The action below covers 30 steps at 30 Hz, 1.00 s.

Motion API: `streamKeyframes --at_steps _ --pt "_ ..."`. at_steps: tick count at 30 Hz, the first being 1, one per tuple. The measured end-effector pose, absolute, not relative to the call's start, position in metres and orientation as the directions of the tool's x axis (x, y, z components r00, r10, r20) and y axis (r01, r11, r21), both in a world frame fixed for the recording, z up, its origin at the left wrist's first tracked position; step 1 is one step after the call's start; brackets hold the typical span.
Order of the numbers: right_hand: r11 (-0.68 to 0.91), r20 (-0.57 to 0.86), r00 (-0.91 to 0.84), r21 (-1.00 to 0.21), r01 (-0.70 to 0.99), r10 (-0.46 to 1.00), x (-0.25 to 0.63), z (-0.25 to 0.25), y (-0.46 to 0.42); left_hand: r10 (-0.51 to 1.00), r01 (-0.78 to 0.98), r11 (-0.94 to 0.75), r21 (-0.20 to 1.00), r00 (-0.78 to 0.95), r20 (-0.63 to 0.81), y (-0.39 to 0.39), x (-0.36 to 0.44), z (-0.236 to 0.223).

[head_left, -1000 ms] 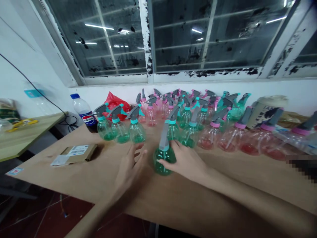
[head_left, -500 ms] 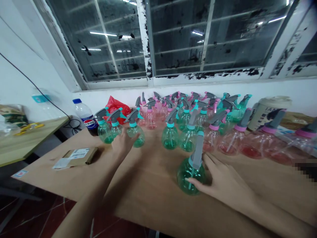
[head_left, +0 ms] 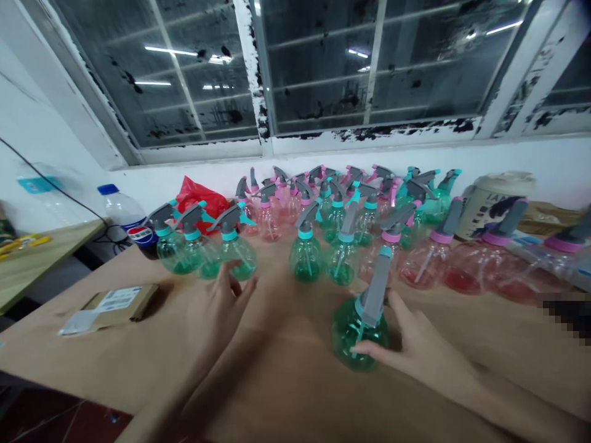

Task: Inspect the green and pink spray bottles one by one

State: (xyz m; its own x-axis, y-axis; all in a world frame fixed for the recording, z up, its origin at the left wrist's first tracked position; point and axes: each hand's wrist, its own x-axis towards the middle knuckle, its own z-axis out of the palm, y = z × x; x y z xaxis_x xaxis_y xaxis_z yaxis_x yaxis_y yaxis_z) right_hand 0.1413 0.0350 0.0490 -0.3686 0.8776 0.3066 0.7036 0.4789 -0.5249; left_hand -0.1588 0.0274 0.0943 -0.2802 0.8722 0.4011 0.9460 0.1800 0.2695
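A round green spray bottle (head_left: 344,338) with a grey trigger head and turquoise collar stands at the front of the table. My right hand (head_left: 420,347) is closed around its right side, thumb across the front and the other fingers partly hidden behind. My left hand (head_left: 221,311) is in the air over the table, thumb and fingers apart, holding nothing. Just beyond it is a green spray bottle (head_left: 239,252), the rightmost of three in a cluster. Another green spray bottle (head_left: 305,255) stands midway between my hands, farther back.
Many pink and green spray bottles crowd the back by the wall, with larger pink ones (head_left: 422,264) on the right. A cola bottle (head_left: 143,237), a red plastic bag (head_left: 198,200) and a flat cardboard parcel (head_left: 115,304) are on the left. A printed canister (head_left: 494,203) stands back right.
My left hand has drawn back from the green bottle cluster toward me. My right hand stays around its spray bottle. The view has shifted slightly to the right.
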Motion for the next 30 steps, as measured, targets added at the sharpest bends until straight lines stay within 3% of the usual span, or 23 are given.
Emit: streamKeyframes --at_steps 8,15,23,30 --pt "0.676 0.357 -0.574 -0.392 0.624 0.737 0.154 0.067 0.054 0.978 0.945 -0.154 0.289 0.104 0.181 0.031 -0.089 0.124" --pt "0.669 0.368 -0.558 -0.413 0.619 0.744 0.153 0.063 0.053 0.928 0.825 -0.371 0.426 0.324 0.182 0.018 -0.072 0.123" --pt "0.700 0.399 -0.577 -0.467 0.541 0.712 0.151 0.059 0.056 0.897 0.684 -0.427 0.591 0.401 0.184 0.024 -0.063 0.105" --pt "0.693 0.391 -0.575 -0.467 0.549 0.719 0.147 0.062 0.056 0.901 0.673 -0.416 0.612 0.395 0.178 0.021 -0.062 0.105"
